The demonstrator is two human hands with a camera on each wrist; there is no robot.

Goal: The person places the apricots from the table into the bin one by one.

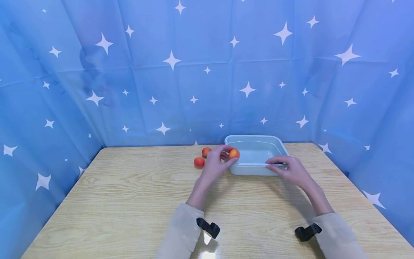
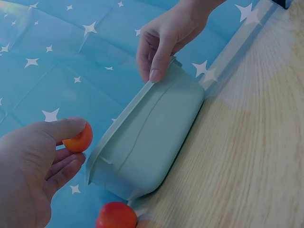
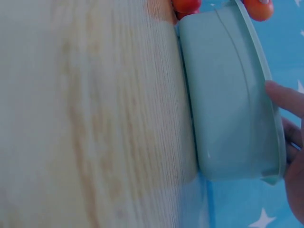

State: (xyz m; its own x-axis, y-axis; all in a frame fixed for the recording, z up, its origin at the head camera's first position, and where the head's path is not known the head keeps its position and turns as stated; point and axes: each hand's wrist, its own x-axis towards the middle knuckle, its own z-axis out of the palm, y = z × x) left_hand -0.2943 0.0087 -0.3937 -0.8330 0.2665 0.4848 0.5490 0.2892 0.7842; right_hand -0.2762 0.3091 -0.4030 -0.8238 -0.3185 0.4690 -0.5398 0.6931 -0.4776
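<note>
My left hand pinches a small, smooth, round orange-red fruit between thumb and fingers, at the left end of a pale green plastic basin. In the left wrist view the held fruit is beside the basin's rim, above the tabletop. My right hand grips the near rim toward the basin's right side, thumb outside and fingers over the inner side. Two red fruits lie on the table just left of my left hand. Part of the basin's inside is hidden by its near wall.
The basin stands near the back edge of a light wood-grain table. Behind and at both sides hangs a blue curtain with white stars. Each sleeve carries a black wrist camera.
</note>
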